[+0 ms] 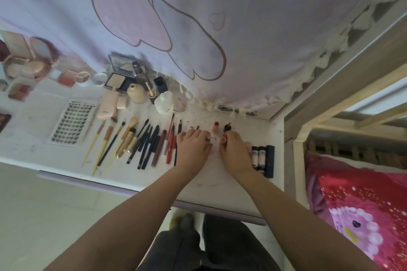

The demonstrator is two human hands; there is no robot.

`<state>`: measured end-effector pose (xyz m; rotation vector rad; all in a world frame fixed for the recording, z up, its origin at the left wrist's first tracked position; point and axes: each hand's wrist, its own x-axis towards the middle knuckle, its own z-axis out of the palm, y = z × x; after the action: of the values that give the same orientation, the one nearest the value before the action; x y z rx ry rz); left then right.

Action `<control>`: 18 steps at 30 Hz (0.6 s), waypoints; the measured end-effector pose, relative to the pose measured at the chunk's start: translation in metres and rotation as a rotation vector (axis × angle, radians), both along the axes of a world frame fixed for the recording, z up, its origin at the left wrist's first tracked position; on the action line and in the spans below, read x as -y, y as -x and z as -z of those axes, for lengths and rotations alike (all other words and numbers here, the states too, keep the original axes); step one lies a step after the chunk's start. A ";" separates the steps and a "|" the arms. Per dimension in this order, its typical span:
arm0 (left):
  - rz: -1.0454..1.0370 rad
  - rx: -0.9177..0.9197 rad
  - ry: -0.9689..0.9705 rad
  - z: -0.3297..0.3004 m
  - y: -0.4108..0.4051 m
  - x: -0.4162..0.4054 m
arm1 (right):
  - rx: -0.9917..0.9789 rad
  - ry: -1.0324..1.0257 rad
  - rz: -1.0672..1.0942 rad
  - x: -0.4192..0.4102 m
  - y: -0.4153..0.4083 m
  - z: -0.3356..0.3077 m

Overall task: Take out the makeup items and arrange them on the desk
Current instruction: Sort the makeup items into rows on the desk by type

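Observation:
Both hands are over the white desk (220,185). My left hand (193,146) grips a small silver-capped tube (208,139) between thumb and fingers. My right hand (234,147) pinches a small pinkish item (224,140) at its fingertips. Just beyond the hands stand a pink lipstick (216,127) and a dark lipstick (227,127), uncapped and upright. A row of brushes and pencils (141,143) lies to the left. Dark tubes (262,157) lie right of my right hand, partly hidden by it.
Bottles, compacts and palettes (123,86) crowd the back left of the desk, with a lash tray (72,124) in front. A pink curtain (198,28) hangs behind. A bed frame (301,145) with a red blanket (363,204) borders the desk on the right.

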<state>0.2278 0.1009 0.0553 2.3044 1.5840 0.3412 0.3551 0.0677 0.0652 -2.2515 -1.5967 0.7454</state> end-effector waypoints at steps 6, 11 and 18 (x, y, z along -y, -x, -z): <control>-0.005 0.004 0.018 -0.004 0.006 0.003 | -0.031 0.144 -0.053 -0.006 -0.010 -0.017; 0.006 0.135 -0.117 -0.013 0.026 0.036 | -0.011 0.220 0.019 -0.009 -0.063 -0.048; 0.264 -0.056 0.199 -0.015 -0.049 0.058 | 0.117 0.424 -0.043 -0.017 -0.054 -0.039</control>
<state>0.2767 0.0425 0.0706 2.3443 1.2517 0.0526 0.4095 0.0844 0.1042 -2.6002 -1.6712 1.0678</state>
